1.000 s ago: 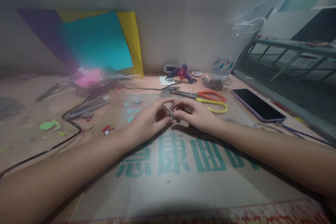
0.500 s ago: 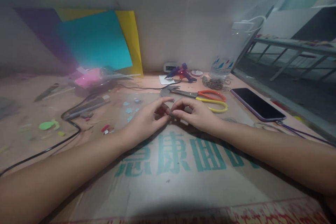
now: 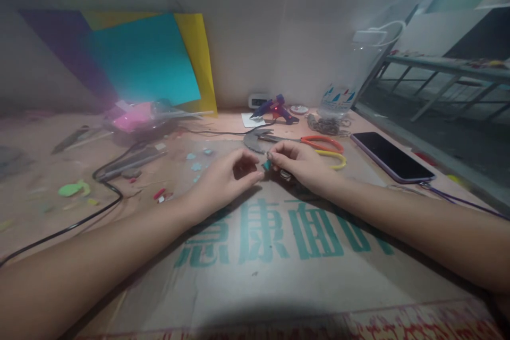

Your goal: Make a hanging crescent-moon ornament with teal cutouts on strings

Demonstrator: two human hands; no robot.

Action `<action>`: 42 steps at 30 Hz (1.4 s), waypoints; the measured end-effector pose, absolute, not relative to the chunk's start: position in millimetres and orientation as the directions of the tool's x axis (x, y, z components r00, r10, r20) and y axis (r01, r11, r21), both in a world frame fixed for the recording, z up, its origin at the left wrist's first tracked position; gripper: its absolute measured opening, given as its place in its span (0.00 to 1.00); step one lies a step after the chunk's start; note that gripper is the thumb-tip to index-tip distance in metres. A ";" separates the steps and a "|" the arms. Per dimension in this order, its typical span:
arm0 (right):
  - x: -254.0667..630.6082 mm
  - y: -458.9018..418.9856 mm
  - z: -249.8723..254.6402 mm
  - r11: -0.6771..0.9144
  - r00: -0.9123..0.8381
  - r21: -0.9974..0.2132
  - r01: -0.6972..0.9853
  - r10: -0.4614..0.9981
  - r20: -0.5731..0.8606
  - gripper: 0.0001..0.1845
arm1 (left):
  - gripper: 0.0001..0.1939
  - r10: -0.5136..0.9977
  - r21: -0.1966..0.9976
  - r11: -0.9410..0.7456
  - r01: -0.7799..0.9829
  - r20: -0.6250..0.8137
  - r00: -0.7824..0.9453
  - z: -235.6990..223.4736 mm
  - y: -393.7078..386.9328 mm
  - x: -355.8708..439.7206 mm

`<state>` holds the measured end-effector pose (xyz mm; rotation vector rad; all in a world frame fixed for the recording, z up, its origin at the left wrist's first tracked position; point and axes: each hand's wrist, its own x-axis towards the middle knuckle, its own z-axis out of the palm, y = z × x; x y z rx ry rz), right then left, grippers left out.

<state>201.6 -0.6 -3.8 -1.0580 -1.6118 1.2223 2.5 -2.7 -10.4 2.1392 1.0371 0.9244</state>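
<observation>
Because only my right hand pinches the small teal piece, fingertips nearly closed above the lettered sheet, it could slip past my half-open, apparently empty left hand.

Glossy, dark-screened phone

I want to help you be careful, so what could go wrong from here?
The small teal piece is pinched only in the fingertips of the right hand, so it might slip and drop. The glue gun has its red light on, so its tip might be hot, and it lies just beyond the hands. The loose light-blue flower pieces lie close to the left hand, so a sweep of it could scatter them.
</observation>
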 end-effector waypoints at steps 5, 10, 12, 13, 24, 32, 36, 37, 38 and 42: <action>199.9 -2.6 -1.8 0.148 -0.320 -0.980 0.135 0.942 0.099 0.15 | 0.10 0.804 0.668 -0.560 0.490 0.295 0.516 -8.2 -3.3 1.9; 199.2 -2.4 -2.3 0.178 -0.357 -0.969 0.173 0.928 0.107 0.15 | 0.12 0.820 0.705 -0.525 0.477 0.268 0.506 -6.2 -2.9 0.9; 199.6 -2.4 -2.7 0.195 -0.353 -0.967 0.163 0.927 0.127 0.15 | 0.12 0.837 0.723 -0.503 0.474 0.270 0.476 -5.3 -2.4 0.9; 199.8 -2.6 -2.3 0.200 -0.347 -0.966 0.164 0.928 0.134 0.15 | 0.12 0.845 0.729 -0.494 0.474 0.272 0.461 -4.7 -2.3 1.1; 211.5 -7.7 14.4 0.562 -0.506 -0.527 0.638 0.821 0.264 0.05 | 0.11 0.921 0.795 -0.371 0.480 0.249 0.299 5.9 -3.9 2.9; 232.8 4.2 44.3 0.583 -0.510 -0.303 0.754 0.810 0.290 0.13 | 0.11 0.883 0.750 -0.455 0.480 0.312 0.350 1.8 -1.6 0.0; 230.5 3.5 44.5 0.580 -0.428 -0.403 0.708 0.807 0.407 0.11 | 0.11 0.858 0.716 -0.505 0.482 0.354 0.373 0.0 -2.1 -0.8; 227.2 1.5 40.8 0.573 -0.424 -0.437 0.693 0.815 0.396 0.09 | 0.11 0.852 0.711 -0.514 0.480 0.356 0.385 0.1 -2.5 -0.7; 223.4 -0.9 36.1 0.568 -0.429 -0.468 0.677 0.821 0.376 0.08 | 0.11 0.846 0.709 -0.521 0.475 0.357 0.395 0.4 -2.9 -0.6; 212.2 -8.3 15.6 0.581 -0.461 -0.507 0.637 0.814 0.354 0.09 | 0.11 0.839 0.720 -0.524 0.455 0.345 0.421 1.6 -3.8 0.2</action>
